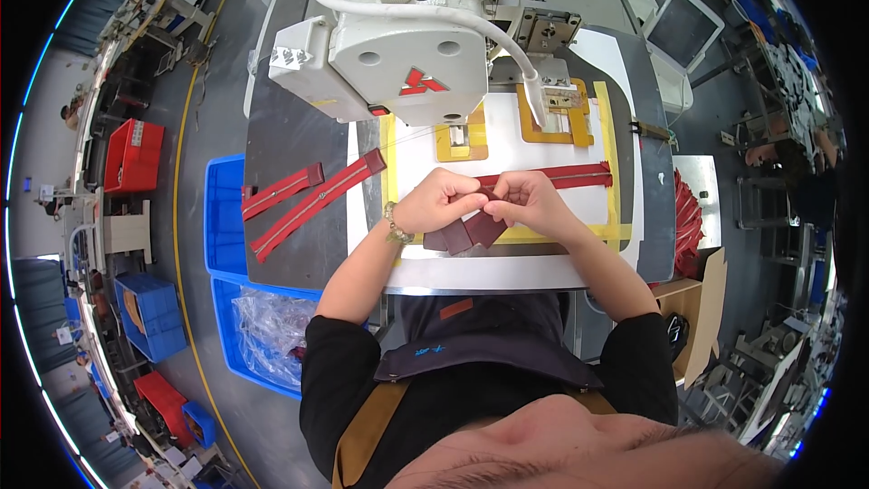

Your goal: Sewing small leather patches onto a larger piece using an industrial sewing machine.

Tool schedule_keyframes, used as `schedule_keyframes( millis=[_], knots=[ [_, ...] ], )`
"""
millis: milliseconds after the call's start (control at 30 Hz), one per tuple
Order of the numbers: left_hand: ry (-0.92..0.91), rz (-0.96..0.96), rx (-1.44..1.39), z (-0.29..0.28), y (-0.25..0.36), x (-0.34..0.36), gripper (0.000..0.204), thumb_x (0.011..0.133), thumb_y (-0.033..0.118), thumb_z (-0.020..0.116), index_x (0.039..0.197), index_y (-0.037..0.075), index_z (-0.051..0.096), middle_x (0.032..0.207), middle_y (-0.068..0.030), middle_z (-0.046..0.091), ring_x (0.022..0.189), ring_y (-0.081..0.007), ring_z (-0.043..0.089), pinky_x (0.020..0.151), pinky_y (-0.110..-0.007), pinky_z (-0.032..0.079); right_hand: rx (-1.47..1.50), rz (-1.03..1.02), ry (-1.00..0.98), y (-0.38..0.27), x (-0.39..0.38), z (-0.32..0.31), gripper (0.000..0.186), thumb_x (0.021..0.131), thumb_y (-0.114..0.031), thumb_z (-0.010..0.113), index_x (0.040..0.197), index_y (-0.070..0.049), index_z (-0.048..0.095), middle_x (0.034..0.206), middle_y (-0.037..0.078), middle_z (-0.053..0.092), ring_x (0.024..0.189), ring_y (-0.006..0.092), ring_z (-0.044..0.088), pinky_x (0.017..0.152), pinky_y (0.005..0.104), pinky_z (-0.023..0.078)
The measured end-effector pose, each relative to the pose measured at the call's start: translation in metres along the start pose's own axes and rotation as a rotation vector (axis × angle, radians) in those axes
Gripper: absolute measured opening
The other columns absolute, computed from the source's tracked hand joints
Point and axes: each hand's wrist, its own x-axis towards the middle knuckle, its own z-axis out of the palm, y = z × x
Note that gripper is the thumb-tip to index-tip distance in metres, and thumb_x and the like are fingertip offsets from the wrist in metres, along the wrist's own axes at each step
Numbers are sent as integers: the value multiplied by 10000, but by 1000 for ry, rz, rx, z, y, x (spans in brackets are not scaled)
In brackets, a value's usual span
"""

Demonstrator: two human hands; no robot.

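Observation:
My left hand and my right hand meet over the white work sheet, thumbs and fingers pinched together. Between the fingertips is a small maroon fabric piece, partly covered by the fingers. A red zipper stretches from behind my right hand toward the right; whether it joins the piece is hidden. Below my hands, several flat maroon patches lie overlapping near the sheet's front edge. To the left, a long red zipper and a shorter one rest on the dark table, with maroon ends.
A white sewing machine stands ahead, with yellow clamp plates under it. Blue bins are at the table's left, one holding clear plastic. On the right are a screen, red material and a cardboard box.

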Motion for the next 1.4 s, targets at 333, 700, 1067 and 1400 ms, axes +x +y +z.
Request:
schedule_keyframes(
  millis=[333, 700, 1067, 1400],
  knots=[
    [38, 27, 101, 11, 3, 0, 333, 916, 213, 602, 664, 5, 535, 537, -77, 479, 486, -136, 409, 475, -298, 347, -136, 74, -33, -6, -4, -8, 183, 890, -109, 669, 745, -41, 580, 629, 5, 611, 520, 28, 515, 475, 172, 380],
    [173, -14, 111, 25, 8, 0, 232, 921, 161, 597, 762, -7, 608, 651, -91, 624, 562, -131, 552, 525, -282, 420, 51, -12, 235, 3, -1, 4, 175, 904, -125, 662, 767, -38, 595, 628, 9, 608, 522, 26, 504, 480, 169, 388],
    [110, -54, 223, 7, 8, -1, 301, 977, 234, 500, 783, 5, 520, 647, -160, 510, 588, -288, 492, 579, -354, 418, -10, 40, 113, 9, 1, 4, 172, 906, -117, 655, 769, -36, 589, 637, 3, 611, 527, 29, 533, 468, 172, 401],
    [174, 23, 287, 5, 6, -1, 225, 931, 162, 564, 760, 16, 578, 628, -105, 553, 549, -229, 510, 551, -305, 425, -25, 55, 124, 9, 4, 7, 176, 902, -124, 655, 764, -33, 594, 645, -7, 609, 535, 28, 539, 471, 177, 399]
  ],
)
